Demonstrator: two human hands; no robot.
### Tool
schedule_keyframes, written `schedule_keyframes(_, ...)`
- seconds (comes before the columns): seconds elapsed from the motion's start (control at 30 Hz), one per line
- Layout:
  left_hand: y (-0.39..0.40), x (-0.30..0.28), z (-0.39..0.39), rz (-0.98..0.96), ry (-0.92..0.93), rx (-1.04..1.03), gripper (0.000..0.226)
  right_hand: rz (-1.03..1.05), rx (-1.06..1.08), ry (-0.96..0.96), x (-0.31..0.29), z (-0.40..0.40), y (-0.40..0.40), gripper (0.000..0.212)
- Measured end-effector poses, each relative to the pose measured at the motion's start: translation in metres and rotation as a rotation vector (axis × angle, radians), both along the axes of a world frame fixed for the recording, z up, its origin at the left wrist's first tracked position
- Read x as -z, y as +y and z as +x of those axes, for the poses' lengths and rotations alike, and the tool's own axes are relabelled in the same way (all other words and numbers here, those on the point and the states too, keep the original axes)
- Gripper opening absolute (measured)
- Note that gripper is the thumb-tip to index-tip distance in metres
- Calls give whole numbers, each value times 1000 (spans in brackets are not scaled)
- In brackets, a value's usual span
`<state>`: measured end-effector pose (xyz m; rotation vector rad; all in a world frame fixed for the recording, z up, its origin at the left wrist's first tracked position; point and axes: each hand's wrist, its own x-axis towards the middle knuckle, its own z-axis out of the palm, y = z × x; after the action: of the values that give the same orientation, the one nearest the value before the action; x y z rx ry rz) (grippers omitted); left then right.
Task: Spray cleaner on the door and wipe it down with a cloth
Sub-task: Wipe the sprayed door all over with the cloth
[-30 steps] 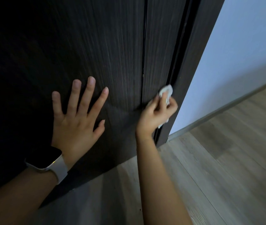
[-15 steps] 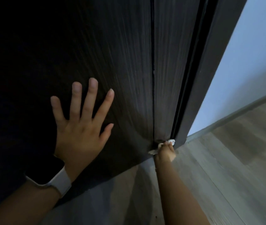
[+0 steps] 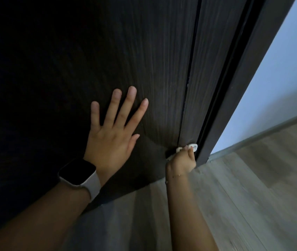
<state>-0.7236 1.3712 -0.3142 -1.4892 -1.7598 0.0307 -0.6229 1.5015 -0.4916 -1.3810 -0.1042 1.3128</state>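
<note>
the dark wood-grain door [image 3: 93, 57] fills most of the view, its narrow edge strip running down to the floor [image 3: 252, 187] — the wiping has travelled down that strip from about mid-height a second ago to its very bottom. the left hand [image 3: 111, 138] stays flat on the face, fingers straight and spread, bracing it. the right hand [image 3: 182, 160] pinches the small white cloth [image 3: 192, 147] against the foot of the edge — this strip looks about finished.

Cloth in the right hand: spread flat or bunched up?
Bunched up. The cloth shows only as a small white wad, gripped by the right hand against the bottom of the door edge.
</note>
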Motion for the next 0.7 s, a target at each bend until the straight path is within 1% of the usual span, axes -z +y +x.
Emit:
schedule_keyframes(0.1, -6, -8, 0, -51, -54, 43, 91, 110, 21, -4, -52, 2, -2, 32)
schedule_keyframes(0.27, -23, -27, 5, -95, -93, 88, 87, 243, -79, 203, -126, 22, -17, 37)
schedule_keyframes(0.4, -32, -43, 10, -63, -122, 96, 88, 532, -200, 185, -185, 37, -25, 39)
schedule_keyframes(0.47, -37, -52, 8, -16, -163, 77, 89, 663, -190, 118, -219, 46, -24, 33)
schedule_keyframes(0.5, -39, -55, 7, 4, -185, 60, 90, 721, -155, 43, -233, 49, -21, 30)
schedule_keyframes(0.57, -43, -59, 3, 24, -216, 31, 91, 830, -109, -168, -252, 52, -17, 22)
schedule_keyframes(0.63, -45, -60, -3, 9, -221, 9, 92, 922, -164, -390, -254, 44, -15, 13)
schedule_keyframes(0.67, -46, -60, -6, -8, -213, 0, 93, 933, -195, -471, -250, 38, -15, 17)
schedule_keyframes(0.7, -47, -59, -8, -23, -201, -6, 92, 936, -211, -524, -243, 32, -18, 16)
